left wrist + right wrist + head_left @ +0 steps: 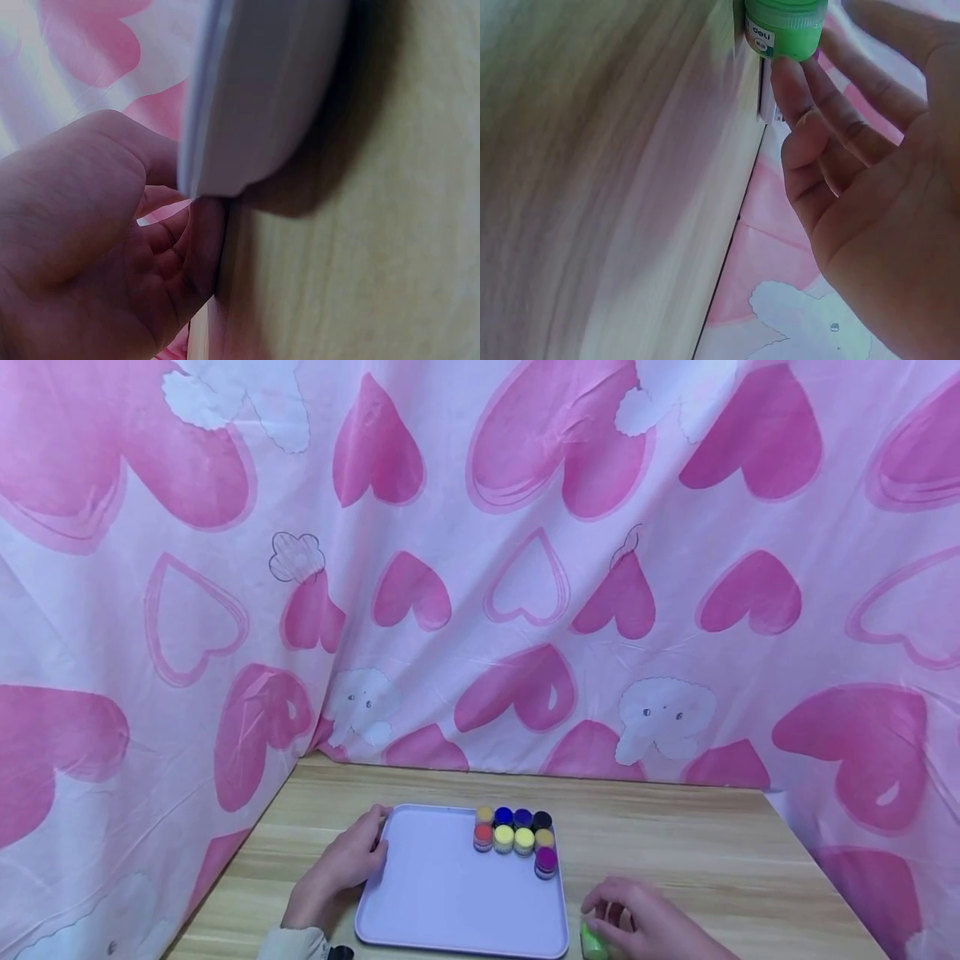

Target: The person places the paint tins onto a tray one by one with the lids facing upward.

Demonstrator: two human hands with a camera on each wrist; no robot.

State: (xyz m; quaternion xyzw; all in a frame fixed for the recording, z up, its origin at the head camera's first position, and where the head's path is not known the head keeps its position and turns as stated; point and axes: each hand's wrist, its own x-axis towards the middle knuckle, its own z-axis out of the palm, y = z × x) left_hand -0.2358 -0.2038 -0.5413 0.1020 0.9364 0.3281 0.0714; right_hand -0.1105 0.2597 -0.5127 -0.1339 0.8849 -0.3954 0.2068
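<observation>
A pale lavender tray (450, 893) lies on the wooden table. My left hand (348, 856) grips its left rim; in the left wrist view the thumb is at the rim and the curled fingers are beside and below the tray's edge (259, 97). To the right of the tray, my right hand (645, 917) holds a small green jar (595, 942) between thumb and fingers. A "deli" label shows on the green jar (787, 30) in the right wrist view. Several small jars with coloured lids fill the tray's far right corner, among them a purple jar (546, 862) and a red jar (483, 837).
The wooden table (697, 843) extends around the tray. A pink and white heart-patterned cloth (517, 610) hangs behind and on both sides of it. By the left sleeve (292, 943), a black object (341, 952) shows at the bottom of the head view.
</observation>
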